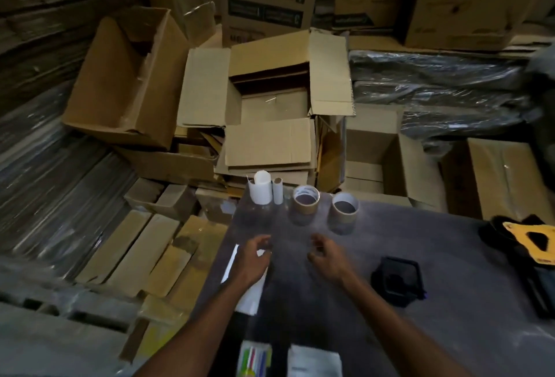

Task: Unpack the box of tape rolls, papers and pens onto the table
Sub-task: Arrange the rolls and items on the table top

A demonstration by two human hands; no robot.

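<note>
An open cardboard box stands beyond the table's far edge, its inside looking bare. On the grey table stand two brown tape rolls, a white roll and a thin cardboard tube. White paper lies under my left hand. A pack of pens and a paper sheet lie at the near edge. My right hand hovers over the table. Both hands hold nothing, fingers apart.
Several other cardboard boxes and flattened cartons surround the table at left and behind. Plastic-wrapped bundles lie at the back right. A black container and a black-and-yellow object sit on the table's right side.
</note>
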